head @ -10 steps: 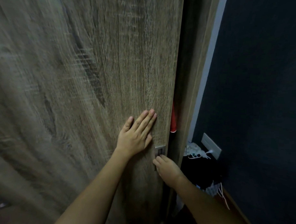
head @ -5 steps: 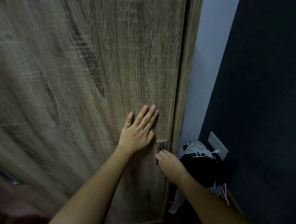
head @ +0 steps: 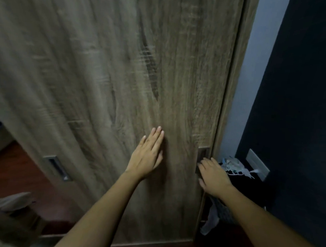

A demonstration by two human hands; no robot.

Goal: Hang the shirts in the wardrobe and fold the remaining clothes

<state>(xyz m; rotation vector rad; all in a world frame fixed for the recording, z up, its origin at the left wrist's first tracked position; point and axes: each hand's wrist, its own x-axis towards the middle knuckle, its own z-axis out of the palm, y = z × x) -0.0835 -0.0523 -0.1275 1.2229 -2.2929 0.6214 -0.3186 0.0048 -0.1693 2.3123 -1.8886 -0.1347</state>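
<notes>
Wardrobe door [head: 123,75] matt grained wood; recessed handle [head: 201,156] metal.

1. The wardrobe door [head: 104,84] is grey-brown with dark, streaky wood grain.
2. Its recessed handle [head: 57,167] is dark with a silvery rim.
3. The floor [head: 18,170] is reddish brown.
4. The wall strip [head: 252,71] is pale blue-grey; the dark wall [head: 297,109] is near-black navy.
5. The heap of cloth [head: 232,166] is black and white.

One head-worn view, close to the wardrobe door [head: 108,75]
Faces forward and down; the door fills most of the view, dark wall [head: 298,91] at the right edge
</notes>
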